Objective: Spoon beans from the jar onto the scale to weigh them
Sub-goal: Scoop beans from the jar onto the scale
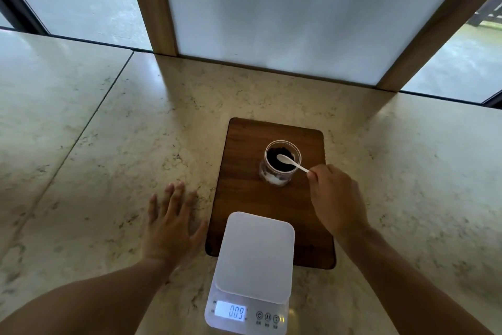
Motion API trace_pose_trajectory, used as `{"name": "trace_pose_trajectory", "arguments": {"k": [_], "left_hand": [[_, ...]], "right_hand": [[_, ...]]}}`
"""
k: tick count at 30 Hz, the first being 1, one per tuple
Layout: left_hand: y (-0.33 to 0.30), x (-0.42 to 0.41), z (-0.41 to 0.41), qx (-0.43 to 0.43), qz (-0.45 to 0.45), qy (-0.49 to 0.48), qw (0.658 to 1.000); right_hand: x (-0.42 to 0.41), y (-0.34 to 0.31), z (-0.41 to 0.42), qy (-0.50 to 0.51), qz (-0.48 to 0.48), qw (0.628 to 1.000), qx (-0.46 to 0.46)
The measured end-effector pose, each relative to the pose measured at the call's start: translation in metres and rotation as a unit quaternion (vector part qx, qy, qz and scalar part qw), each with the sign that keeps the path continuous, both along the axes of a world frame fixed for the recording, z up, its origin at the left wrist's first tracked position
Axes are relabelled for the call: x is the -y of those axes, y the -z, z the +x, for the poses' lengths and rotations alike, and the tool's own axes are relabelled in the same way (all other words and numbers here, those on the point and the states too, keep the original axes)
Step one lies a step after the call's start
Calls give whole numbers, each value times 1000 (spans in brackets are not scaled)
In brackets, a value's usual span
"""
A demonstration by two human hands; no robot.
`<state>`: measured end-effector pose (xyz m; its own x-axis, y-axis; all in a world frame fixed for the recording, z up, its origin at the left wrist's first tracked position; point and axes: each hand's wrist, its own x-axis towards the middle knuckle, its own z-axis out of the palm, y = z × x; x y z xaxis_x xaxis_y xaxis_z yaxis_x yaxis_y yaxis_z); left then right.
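Note:
A clear round jar (279, 164) with dark beans inside stands open on a dark wooden board (244, 171). My right hand (335, 196) pinches the handle of a small white spoon (291, 162), whose bowl hangs over the jar's mouth. A white digital scale (254, 256) sits at the near end of the board, its platform bare and its lit display reading 0.0 g. My left hand (173, 223) lies flat on the counter, left of the board, fingers spread.
The pale marble counter (95, 158) stretches wide on both sides. A white panel in a wooden frame (271, 8) rises behind the board, with windows on either side.

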<state>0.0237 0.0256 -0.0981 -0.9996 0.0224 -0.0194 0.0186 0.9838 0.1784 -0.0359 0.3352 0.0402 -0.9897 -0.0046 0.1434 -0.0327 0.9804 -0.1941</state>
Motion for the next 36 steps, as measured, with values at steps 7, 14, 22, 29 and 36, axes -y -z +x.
{"name": "trace_pose_trajectory", "arguments": {"k": [7, 14, 22, 29, 36], "left_hand": [[-3, -1, 1, 3, -1, 5, 1000], [4, 2, 1, 14, -12, 3, 1000], [7, 3, -1, 23, -4, 3, 1000], [5, 4, 0, 27, -7, 9, 1000], [3, 4, -2, 29, -4, 10, 1000]], "right_hand": [[2, -15, -7, -5, 23, 1000, -3], [10, -13, -21, 39, -9, 999, 30], [15, -6, -37, 79, -94, 991, 55], [12, 4, -40, 119, -157, 976, 97], [8, 5, -43, 162, -238, 950, 118]]}}
